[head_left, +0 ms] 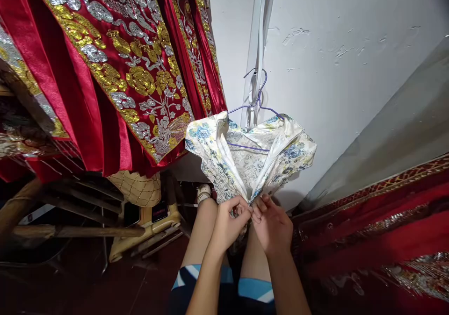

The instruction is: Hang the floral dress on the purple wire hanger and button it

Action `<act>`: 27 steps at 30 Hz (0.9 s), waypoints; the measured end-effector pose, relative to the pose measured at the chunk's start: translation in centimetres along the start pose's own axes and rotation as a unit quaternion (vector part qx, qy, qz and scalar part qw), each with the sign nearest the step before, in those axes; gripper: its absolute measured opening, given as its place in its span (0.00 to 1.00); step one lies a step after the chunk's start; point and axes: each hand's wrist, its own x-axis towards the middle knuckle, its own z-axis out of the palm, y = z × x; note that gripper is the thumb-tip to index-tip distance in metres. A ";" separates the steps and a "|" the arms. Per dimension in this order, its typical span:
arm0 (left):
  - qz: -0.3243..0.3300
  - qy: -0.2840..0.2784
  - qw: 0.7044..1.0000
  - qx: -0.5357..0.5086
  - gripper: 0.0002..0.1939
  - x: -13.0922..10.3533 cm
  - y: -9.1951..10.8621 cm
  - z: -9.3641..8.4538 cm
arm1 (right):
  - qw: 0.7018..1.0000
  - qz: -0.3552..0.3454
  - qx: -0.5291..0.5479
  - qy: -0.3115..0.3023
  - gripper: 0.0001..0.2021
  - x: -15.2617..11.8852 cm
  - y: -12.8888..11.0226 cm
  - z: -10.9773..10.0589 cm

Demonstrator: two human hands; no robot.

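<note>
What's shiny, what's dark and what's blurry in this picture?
In the head view, gold sequins glint; in that view, the floor is dark; at the head view's lower right, red cloth looks smeared; in its middle, the floral garment, left hand and right hand look sharper.

White garment (249, 165), blue-and-yellow floral print, lacy panels; hanging upright on purple hanger (259, 101), neck open in deep V.

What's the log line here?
left hand: pinching floral garment | right hand: pinching beside left | garment: on purple hanger, V-opening spread
</note>
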 end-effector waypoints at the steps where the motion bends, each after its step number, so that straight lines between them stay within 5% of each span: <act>1: 0.019 -0.006 1.000 0.015 0.07 -0.1 0.2 -0.2 | 1.000 0.007 0.020 0.009 0.02 -0.1 0.2 -0.1; 6: 0.079 -0.014 0.996 0.051 0.08 -0.2 0.3 -0.6 | 0.997 0.011 0.075 0.022 0.02 -0.3 0.8 -0.1; 27: 0.080 -0.030 0.995 -0.044 0.09 -0.6 1.9 -1.1 | 0.998 -0.020 0.011 -0.055 0.06 -0.6 1.2 0.4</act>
